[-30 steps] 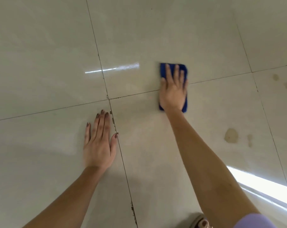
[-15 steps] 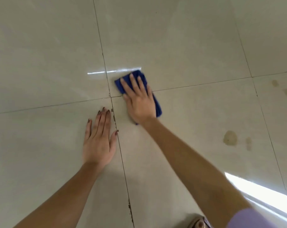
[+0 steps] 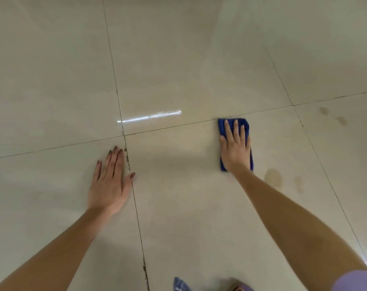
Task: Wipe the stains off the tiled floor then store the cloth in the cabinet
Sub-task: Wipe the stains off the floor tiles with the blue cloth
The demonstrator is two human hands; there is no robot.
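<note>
A folded blue cloth (image 3: 223,128) lies flat on the pale glossy tiled floor (image 3: 178,59), just below a grout line. My right hand (image 3: 235,147) presses on it with fingers spread, covering most of it. A brownish stain (image 3: 273,177) sits close to the right of that wrist, with a fainter mark (image 3: 298,181) beside it. Two more faint stains (image 3: 324,110) show on the tile at the far right. My left hand (image 3: 110,181) rests flat on the floor to the left, palm down, holding nothing. No cabinet is in view.
Dark grout lines (image 3: 136,206) cross the floor, one running between my hands. A bright light streak (image 3: 151,116) reflects off the tile ahead. At the bottom edge a patterned blue piece (image 3: 179,284) and a purple sleeve (image 3: 355,280) show.
My right hand has slid the cloth to the right, from near the grout crossing by my left hand toward the brown stain. The left hand stays planted.
</note>
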